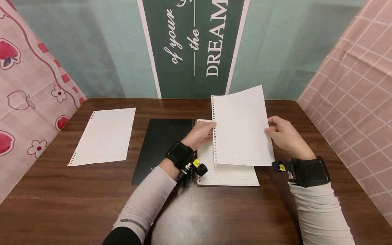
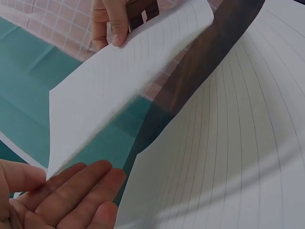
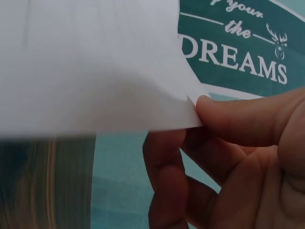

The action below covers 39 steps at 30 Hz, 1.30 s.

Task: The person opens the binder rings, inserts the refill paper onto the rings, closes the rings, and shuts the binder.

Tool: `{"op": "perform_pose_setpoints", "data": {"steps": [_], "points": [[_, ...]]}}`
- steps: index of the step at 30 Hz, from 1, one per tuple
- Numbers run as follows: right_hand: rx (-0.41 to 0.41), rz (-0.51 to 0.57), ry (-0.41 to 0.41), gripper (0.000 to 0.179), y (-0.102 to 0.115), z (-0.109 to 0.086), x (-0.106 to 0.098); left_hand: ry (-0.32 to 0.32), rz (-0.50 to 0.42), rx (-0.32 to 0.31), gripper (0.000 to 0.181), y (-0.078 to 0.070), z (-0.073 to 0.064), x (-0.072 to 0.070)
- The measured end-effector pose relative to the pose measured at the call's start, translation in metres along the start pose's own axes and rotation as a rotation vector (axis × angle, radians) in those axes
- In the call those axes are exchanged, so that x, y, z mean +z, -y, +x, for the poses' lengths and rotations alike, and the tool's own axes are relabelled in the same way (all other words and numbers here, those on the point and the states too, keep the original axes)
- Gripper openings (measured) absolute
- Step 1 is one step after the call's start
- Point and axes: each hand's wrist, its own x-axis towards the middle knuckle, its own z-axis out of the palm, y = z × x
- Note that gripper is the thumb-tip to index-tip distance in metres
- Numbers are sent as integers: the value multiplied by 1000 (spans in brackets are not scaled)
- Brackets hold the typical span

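A lined loose-leaf sheet (image 1: 242,132) with holes down its left edge is held up above the open ring binder. My left hand (image 1: 200,133) pinches its holed edge between thumb and fingers. Its right edge is pinched by my right hand (image 1: 284,134), seen close up in the right wrist view with the thumb (image 3: 248,119) on top. Beneath the raised sheet, a stack of lined paper (image 1: 228,177) lies on the binder's right side. The black cover (image 1: 162,146) lies flat to the left, partly hidden by my left forearm.
Another punched sheet (image 1: 104,137) lies apart at the left of the brown wooden table (image 1: 76,204). A green cloth with white lettering (image 1: 196,44) hangs behind the table. Patterned pink cloths hang at the left (image 1: 33,102) and right (image 1: 361,102).
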Motion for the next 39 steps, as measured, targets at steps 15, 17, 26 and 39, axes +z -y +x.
{"op": "perform_pose_setpoints", "data": {"steps": [15, 17, 26, 39], "points": [[4, 59, 92, 38, 13, 1, 13, 14, 145, 26, 43, 2, -21, -33], [-4, 56, 96, 38, 14, 2, 14, 15, 157, 42, 43, 2, -25, -36], [-39, 42, 128, 35, 21, -3, 12, 10, 212, 92, 40, 0, -39, -48], [-64, 46, 152, 28, 28, -9, 18, 23, 340, 145, 33, 1, -54, -62]]}}
